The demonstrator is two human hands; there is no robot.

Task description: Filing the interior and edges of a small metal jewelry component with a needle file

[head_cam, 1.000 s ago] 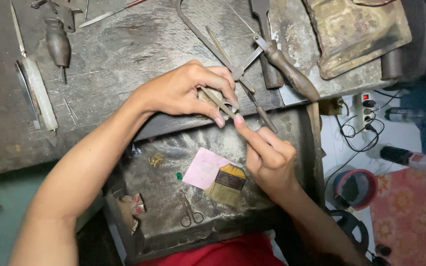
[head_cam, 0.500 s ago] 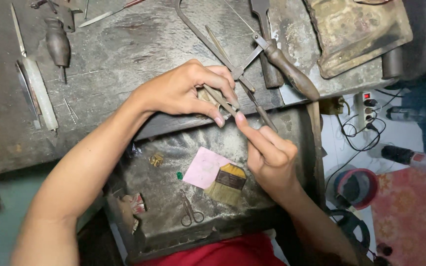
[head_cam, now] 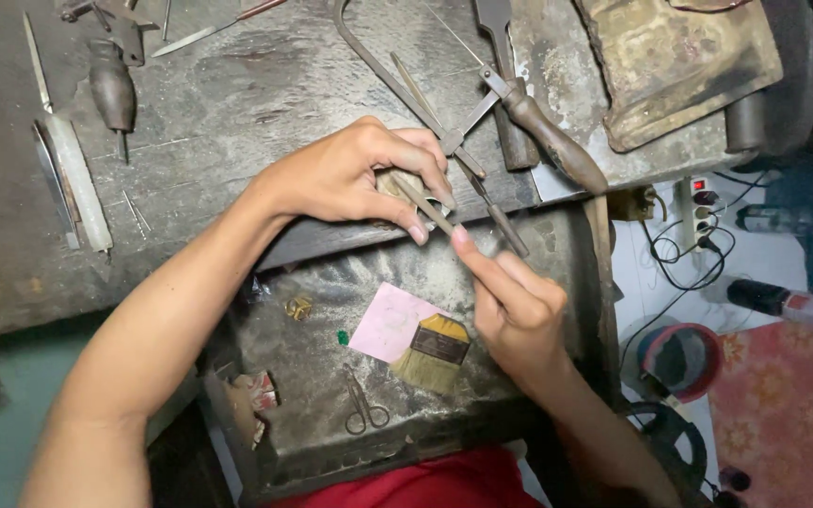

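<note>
pink paper sheet point(head_cam: 390, 322): flat in the open drawer, rectangular, part under the brush | brush label point(head_cam: 440, 344): dark rectangular band across the brush | torn red-and-white packet point(head_cam: 258, 391): crumpled, at the drawer's left edge

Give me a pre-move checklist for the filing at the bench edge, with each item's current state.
1. Left hand pinning the small workpiece at the bench edge: ok.
2. Right hand gripping the thin file: ok.
3. File tip touching the workpiece: cannot tell, fingers hide it.
4. Catch tray under the work: ok.
5. Brush within reach in the tray: ok.
6. Saw frame away from the hands: not ok, right beside them.
</note>
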